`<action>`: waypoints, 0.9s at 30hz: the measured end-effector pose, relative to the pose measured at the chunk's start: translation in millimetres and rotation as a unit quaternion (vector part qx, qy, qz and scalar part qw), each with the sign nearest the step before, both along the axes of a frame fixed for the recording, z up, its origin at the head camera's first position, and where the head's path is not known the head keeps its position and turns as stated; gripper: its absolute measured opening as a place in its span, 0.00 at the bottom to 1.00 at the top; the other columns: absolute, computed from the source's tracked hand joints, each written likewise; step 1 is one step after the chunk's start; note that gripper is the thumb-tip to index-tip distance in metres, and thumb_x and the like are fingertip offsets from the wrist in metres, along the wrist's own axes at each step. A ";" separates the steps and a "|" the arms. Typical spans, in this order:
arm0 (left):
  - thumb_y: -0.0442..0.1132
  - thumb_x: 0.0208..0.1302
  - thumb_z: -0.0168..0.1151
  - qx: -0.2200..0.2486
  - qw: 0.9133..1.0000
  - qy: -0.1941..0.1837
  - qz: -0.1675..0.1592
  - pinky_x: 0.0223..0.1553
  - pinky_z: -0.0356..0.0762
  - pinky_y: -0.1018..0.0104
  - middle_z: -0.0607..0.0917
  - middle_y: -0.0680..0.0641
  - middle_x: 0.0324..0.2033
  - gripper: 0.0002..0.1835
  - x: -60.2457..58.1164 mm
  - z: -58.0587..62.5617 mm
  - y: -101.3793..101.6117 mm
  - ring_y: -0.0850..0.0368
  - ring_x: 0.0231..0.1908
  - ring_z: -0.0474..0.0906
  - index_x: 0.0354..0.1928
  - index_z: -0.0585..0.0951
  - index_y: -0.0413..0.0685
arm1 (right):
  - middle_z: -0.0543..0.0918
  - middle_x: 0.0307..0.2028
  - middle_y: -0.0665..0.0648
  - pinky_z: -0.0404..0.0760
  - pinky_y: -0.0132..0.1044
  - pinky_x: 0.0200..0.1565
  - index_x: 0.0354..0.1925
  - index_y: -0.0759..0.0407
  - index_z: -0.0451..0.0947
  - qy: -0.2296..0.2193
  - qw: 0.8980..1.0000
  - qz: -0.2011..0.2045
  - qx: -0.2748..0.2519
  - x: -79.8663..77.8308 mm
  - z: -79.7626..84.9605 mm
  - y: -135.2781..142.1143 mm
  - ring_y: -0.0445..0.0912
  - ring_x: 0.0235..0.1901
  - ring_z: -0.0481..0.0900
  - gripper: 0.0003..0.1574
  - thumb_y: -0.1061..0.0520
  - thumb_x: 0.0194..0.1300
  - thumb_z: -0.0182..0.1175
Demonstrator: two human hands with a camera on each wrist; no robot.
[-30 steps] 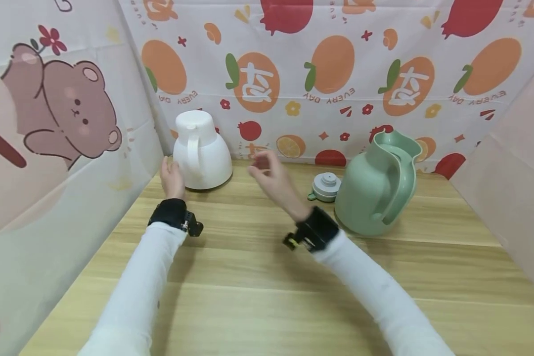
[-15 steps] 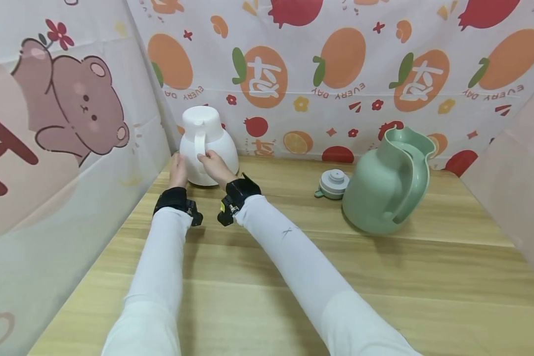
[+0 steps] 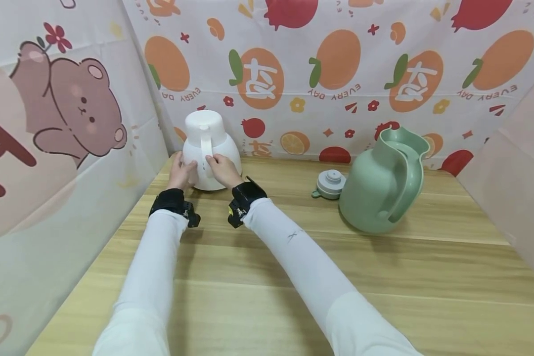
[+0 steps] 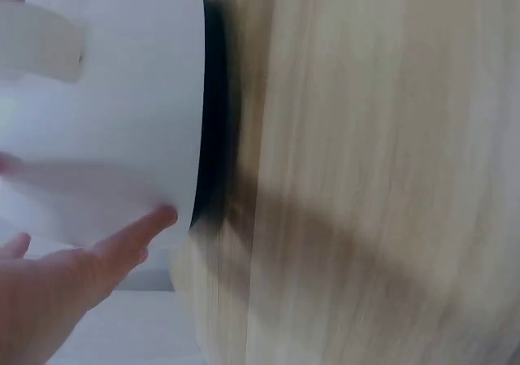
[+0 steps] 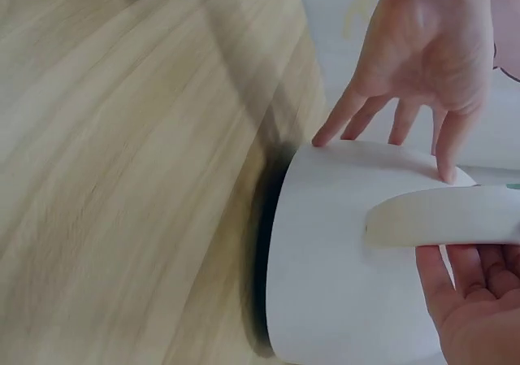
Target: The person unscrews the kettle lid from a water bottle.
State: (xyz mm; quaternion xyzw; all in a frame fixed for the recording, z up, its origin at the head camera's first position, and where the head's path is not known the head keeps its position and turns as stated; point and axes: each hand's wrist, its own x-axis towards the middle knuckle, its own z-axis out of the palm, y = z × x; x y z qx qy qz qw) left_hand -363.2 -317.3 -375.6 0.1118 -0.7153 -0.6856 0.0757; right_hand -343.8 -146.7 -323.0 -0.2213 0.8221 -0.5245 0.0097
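A white thermos jug (image 3: 224, 151) with a white lid stands at the back left, its handle (image 3: 206, 143) facing me. My left hand (image 3: 179, 172) holds the jug's left side, thumb on the front and the other fingers spread around the wall, as the right wrist view shows. My right hand (image 3: 224, 170) grips the handle low down, fingers curled against it in the right wrist view. A dark base edge (image 4: 215, 121) shows under the white wall, close over the wood in the left wrist view.
To the right stands a green thermos jug (image 3: 369, 198) with its handle toward me. Beside it sits a round grey stopper (image 3: 331, 184) with a green tab. Printed cloth walls border the wooden table (image 3: 258, 287) at the back and sides.
My right hand has moved left from mid-table to the white jug's handle. The left thumb has come onto the jug's front, and the jug has shifted slightly right and toward me.
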 end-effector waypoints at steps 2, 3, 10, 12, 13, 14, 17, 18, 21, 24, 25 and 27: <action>0.43 0.69 0.48 0.000 1.000 -0.015 -0.011 0.57 0.50 0.37 0.35 0.49 0.70 0.37 28.6 26.6 21.9 0.45 0.67 0.34 0.72 0.39 0.63 | 0.78 0.36 0.58 0.69 0.29 0.36 0.38 0.66 0.76 0.013 1.000 -0.006 0.016 1.0 -0.9 3.3 0.43 0.34 0.72 0.20 0.52 0.72 0.44; 0.42 0.69 0.48 0.004 1.000 -0.015 -0.014 0.56 0.50 0.36 0.35 0.48 0.70 0.37 34.5 30.7 25.7 0.45 0.67 0.34 0.72 0.40 0.63 | 0.79 0.36 0.58 0.69 0.29 0.37 0.39 0.66 0.76 0.018 1.000 -0.006 0.024 1.5 -1.0 5.2 0.43 0.35 0.73 0.20 0.53 0.72 0.44; 0.44 0.62 0.59 0.032 0.996 -0.010 -0.080 0.52 0.58 0.36 0.34 0.47 0.70 0.44 24.4 14.8 13.5 0.45 0.67 0.36 0.71 0.42 0.71 | 0.80 0.44 0.58 0.71 0.32 0.45 0.46 0.65 0.77 0.009 0.999 -0.003 0.040 5.9 0.3 21.8 0.44 0.45 0.75 0.20 0.52 0.72 0.44; 0.43 0.63 0.58 0.036 0.995 -0.011 -0.092 0.52 0.59 0.36 0.35 0.45 0.70 0.44 27.5 16.1 17.6 0.44 0.67 0.37 0.71 0.41 0.69 | 0.80 0.45 0.58 0.72 0.33 0.46 0.47 0.65 0.76 -0.002 0.999 0.004 0.036 8.7 1.2 28.1 0.45 0.45 0.75 0.20 0.52 0.72 0.44; 0.42 0.64 0.57 0.037 0.995 -0.011 -0.096 0.52 0.59 0.37 0.36 0.45 0.70 0.44 29.6 17.6 20.9 0.43 0.67 0.38 0.71 0.40 0.67 | 0.80 0.44 0.58 0.72 0.34 0.45 0.48 0.65 0.76 -0.011 0.999 0.008 0.033 10.2 1.7 31.9 0.45 0.44 0.75 0.20 0.52 0.72 0.44; 0.42 0.67 0.53 0.022 0.995 -0.022 -0.095 0.55 0.55 0.38 0.35 0.43 0.70 0.42 36.8 24.8 29.3 0.41 0.67 0.37 0.72 0.37 0.64 | 0.79 0.43 0.58 0.72 0.34 0.45 0.48 0.65 0.76 -0.018 0.999 0.013 0.030 11.6 1.9 35.7 0.45 0.43 0.75 0.20 0.52 0.72 0.44; 0.38 0.69 0.48 0.024 0.994 -0.022 -0.108 0.56 0.54 0.38 0.36 0.43 0.70 0.40 44.3 28.6 39.9 0.40 0.66 0.38 0.72 0.35 0.60 | 0.79 0.39 0.57 0.72 0.33 0.41 0.48 0.65 0.75 -0.033 0.999 0.023 0.017 15.4 1.2 46.8 0.44 0.37 0.74 0.20 0.52 0.72 0.44; 0.37 0.69 0.48 0.024 0.993 -0.021 -0.111 0.56 0.55 0.38 0.36 0.43 0.70 0.40 46.6 29.6 43.2 0.40 0.66 0.39 0.71 0.35 0.59 | 0.78 0.38 0.57 0.72 0.33 0.39 0.48 0.65 0.75 -0.035 0.999 0.025 0.013 16.6 0.7 50.1 0.44 0.36 0.73 0.20 0.52 0.72 0.45; 0.35 0.69 0.48 0.026 0.993 -0.014 -0.115 0.55 0.56 0.37 0.38 0.42 0.70 0.39 50.9 30.1 51.5 0.39 0.66 0.41 0.72 0.36 0.55 | 0.78 0.36 0.56 0.71 0.31 0.36 0.47 0.65 0.75 -0.033 0.999 0.026 0.003 19.9 -1.3 58.7 0.42 0.33 0.72 0.19 0.53 0.72 0.45; 0.33 0.68 0.48 0.031 0.993 -0.010 -0.114 0.54 0.56 0.36 0.40 0.40 0.70 0.39 54.6 29.3 57.6 0.38 0.65 0.42 0.72 0.37 0.53 | 0.79 0.38 0.56 0.72 0.31 0.35 0.46 0.65 0.76 -0.033 0.999 0.026 -0.002 23.7 -2.8 65.3 0.42 0.33 0.73 0.19 0.53 0.72 0.45; 0.33 0.68 0.48 0.035 0.993 -0.010 -0.114 0.53 0.55 0.36 0.40 0.40 0.69 0.39 55.1 29.3 60.9 0.37 0.65 0.42 0.72 0.37 0.52 | 0.79 0.39 0.56 0.72 0.31 0.35 0.46 0.65 0.76 -0.034 0.999 0.025 -0.002 24.5 -3.1 68.3 0.43 0.33 0.73 0.19 0.53 0.72 0.45; 0.33 0.68 0.48 0.036 0.993 -0.011 -0.111 0.53 0.56 0.36 0.40 0.39 0.69 0.39 55.8 28.8 66.9 0.36 0.65 0.42 0.72 0.38 0.53 | 0.79 0.40 0.56 0.73 0.31 0.36 0.45 0.65 0.76 -0.038 0.999 0.022 -0.005 25.8 -3.6 74.0 0.43 0.35 0.74 0.18 0.53 0.72 0.45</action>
